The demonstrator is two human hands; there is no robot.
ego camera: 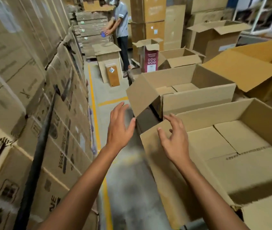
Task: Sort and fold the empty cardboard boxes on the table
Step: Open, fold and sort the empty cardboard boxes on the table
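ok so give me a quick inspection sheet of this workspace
surface: table mostly hidden under boxes
job's things: nearest box open, empty; second box behind it, side flap hanging out; more open boxes beyond
clutter: maroon carton upright among them
hands: left hand open beside second box's flap; right hand open over nearest box's wall
cables: nothing seen
surroundings: stacked cartons on left, yellow floor lines, another person far off

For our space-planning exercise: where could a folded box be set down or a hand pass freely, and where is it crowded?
Free: the floor aisle between the stacked cartons and the nearest open box, and that box's bare bottom. Crowded: further open boxes beyond it, edge to edge; a small carton and a person at the aisle's far end.
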